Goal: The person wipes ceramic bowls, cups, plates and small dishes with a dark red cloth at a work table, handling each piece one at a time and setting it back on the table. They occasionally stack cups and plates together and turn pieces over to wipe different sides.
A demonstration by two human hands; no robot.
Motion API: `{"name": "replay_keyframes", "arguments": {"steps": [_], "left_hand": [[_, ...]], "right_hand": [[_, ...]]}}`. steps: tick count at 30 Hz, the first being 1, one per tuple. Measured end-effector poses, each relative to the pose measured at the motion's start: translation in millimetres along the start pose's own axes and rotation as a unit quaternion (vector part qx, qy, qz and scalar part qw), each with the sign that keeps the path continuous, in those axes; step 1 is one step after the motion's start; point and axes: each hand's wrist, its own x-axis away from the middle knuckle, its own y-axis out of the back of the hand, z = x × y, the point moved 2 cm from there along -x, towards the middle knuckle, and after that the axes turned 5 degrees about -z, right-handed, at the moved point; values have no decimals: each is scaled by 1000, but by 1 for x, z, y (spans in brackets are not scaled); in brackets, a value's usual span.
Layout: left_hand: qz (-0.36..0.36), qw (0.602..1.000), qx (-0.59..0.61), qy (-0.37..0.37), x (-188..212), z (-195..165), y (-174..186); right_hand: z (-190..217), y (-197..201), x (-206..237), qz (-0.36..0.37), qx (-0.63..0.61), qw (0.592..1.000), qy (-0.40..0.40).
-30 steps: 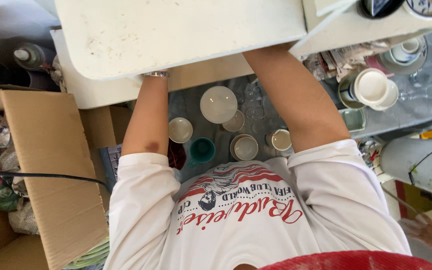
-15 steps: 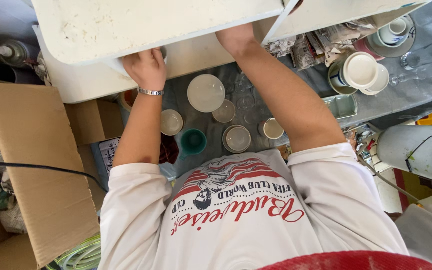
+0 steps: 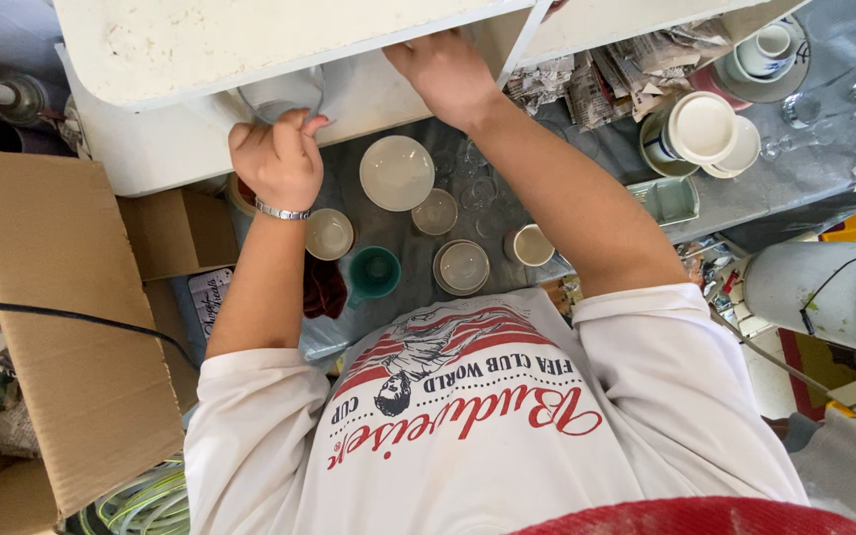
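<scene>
My left hand (image 3: 277, 163), with a silver bracelet on the wrist, is closed around a clear glass (image 3: 284, 97) at the mouth of a white shelf unit (image 3: 250, 40). Further right, my right hand (image 3: 443, 69) reaches into the same shelf beside a thin white divider. Its fingertips are hidden under the upper board, so I cannot see whether it holds anything. Below both arms a grey-covered table (image 3: 804, 178) carries a white bowl (image 3: 396, 171), a teal cup (image 3: 374, 272), small cups and clear glasses (image 3: 468, 178).
A large open cardboard box (image 3: 61, 327) stands at the left, with a black cable across it. Stacked white cups and saucers (image 3: 700, 129) and crumpled newspaper (image 3: 596, 79) lie at the right of the table. A white bucket (image 3: 824, 292) stands further right, and a bottle (image 3: 12, 99) at the far left.
Both hands were hidden deep under the shelf and have drawn back toward me. My left hand has come out holding the clear glass.
</scene>
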Motion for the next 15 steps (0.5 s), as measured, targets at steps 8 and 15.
{"name": "replay_keyframes", "arguments": {"steps": [8,15], "left_hand": [[10,999,2,-41,-1,-9,32],[-10,998,13,-58,5,-24,55]], "right_hand": [[2,51,15,22,11,996,81],[16,103,31,30,-12,995,96]]}}
